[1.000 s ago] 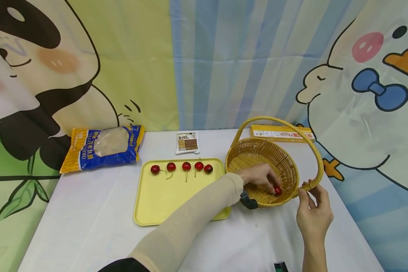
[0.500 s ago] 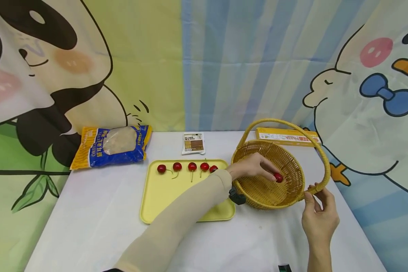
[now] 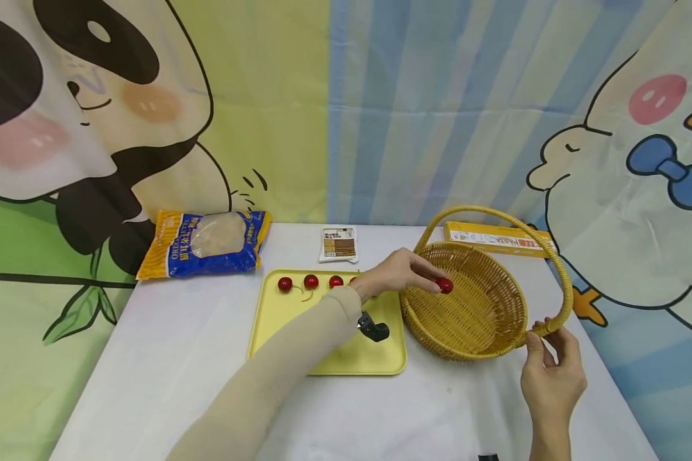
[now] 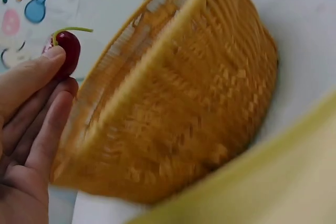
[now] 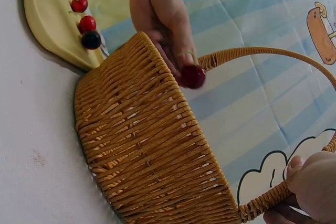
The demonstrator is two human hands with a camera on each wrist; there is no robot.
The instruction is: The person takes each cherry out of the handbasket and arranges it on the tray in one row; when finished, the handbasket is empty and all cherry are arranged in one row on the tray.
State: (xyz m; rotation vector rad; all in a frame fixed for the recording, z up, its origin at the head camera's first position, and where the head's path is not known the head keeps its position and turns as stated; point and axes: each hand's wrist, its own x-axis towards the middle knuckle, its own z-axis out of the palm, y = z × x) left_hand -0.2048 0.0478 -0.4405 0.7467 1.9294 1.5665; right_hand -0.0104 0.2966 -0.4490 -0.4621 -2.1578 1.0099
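My left hand (image 3: 423, 274) pinches a red cherry (image 3: 444, 285) with a green stem (image 4: 67, 53) above the left rim of the woven wicker basket (image 3: 478, 336). The cherry (image 5: 193, 76) hangs just inside that rim. My right hand (image 3: 553, 368) grips the base of the basket's arched handle (image 3: 544, 328) on the near right side. In the right wrist view the basket (image 5: 152, 150) lies between the right hand (image 5: 310, 187) and the left hand (image 5: 157, 14). A yellow tray (image 3: 346, 362) sits left of the basket, with several cherries (image 3: 310, 282) in a row along its far edge.
A blue-and-yellow snack bag (image 3: 207, 242) lies at the back left, a small packet (image 3: 338, 244) at the back centre and a flat yellow box (image 3: 498, 238) behind the basket. Cartoon curtains close off the back. The white table (image 3: 167, 358) ends near my body.
My left hand has lifted the cherry from the basket's floor up and leftwards to its left rim. My right hand has stayed on the handle base.
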